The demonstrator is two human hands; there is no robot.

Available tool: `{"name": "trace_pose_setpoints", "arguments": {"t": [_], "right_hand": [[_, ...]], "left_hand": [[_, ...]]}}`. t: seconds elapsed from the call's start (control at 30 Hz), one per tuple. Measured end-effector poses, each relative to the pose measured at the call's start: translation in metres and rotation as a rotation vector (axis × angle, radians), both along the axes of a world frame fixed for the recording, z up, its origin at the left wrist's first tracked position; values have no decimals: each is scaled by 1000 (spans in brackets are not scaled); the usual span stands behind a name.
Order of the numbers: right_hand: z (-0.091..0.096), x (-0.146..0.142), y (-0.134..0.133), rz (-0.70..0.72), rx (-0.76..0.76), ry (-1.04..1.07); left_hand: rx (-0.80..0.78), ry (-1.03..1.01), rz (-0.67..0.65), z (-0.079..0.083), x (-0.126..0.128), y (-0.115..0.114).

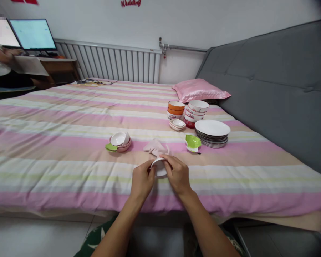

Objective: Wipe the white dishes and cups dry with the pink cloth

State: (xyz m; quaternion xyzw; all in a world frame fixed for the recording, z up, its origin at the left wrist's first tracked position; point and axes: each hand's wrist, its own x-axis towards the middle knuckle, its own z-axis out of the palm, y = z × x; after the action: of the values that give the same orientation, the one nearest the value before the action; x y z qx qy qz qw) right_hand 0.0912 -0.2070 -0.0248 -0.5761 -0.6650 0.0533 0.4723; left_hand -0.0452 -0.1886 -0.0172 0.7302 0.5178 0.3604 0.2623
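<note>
White dish (161,170): in the head view there is one in use, held up in front of the person, over the near part of the striped bed (69,171). Around it I count one pink cloth (153,146) just beyond, one green leaf-shaped dish (193,142) to the right, and one pink pillow (200,90) farther back. Three bowls make up the orange-topped stack (176,107), two orange over one white with a red pattern. Beside it stands a taller bowl stack (196,111), apparently four, the lowest red. The plate stack (212,127) is too tightly piled to count. A small dish set (177,124) sits before the bowls; to the left, a small-bowl cluster (119,141) shows two white bowls, pink ware beneath and one green piece. Two screens (33,34) stand on the desk (61,60), where another person (0,66) sits.

The held piece is plain white, small and shallow, with a thin curved rim; it is tilted, and fingers cover part of its edge.

Both forearms reach forward from below, converging. The left hand (143,180) grips the rim at its left, the right hand (178,174) pinches it at upper right, thumbs toward each other. Whether the right fingertips touch the cloth, I cannot tell.
</note>
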Motion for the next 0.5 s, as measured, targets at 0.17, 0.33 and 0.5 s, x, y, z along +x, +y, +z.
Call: {"name": "trace_pose_setpoints", "arguments": {"t": [0.17, 0.33, 0.5], "right_hand": [[1, 1, 0, 2, -6, 29], [0, 0, 0, -3, -8, 9], [-1, 0, 1, -17, -14, 12]], "left_hand": [[-51, -83, -5, -3, 0, 0], [-92, -153, 9, -6, 1, 2], [-137, -245, 9, -10, 2, 4]]}}
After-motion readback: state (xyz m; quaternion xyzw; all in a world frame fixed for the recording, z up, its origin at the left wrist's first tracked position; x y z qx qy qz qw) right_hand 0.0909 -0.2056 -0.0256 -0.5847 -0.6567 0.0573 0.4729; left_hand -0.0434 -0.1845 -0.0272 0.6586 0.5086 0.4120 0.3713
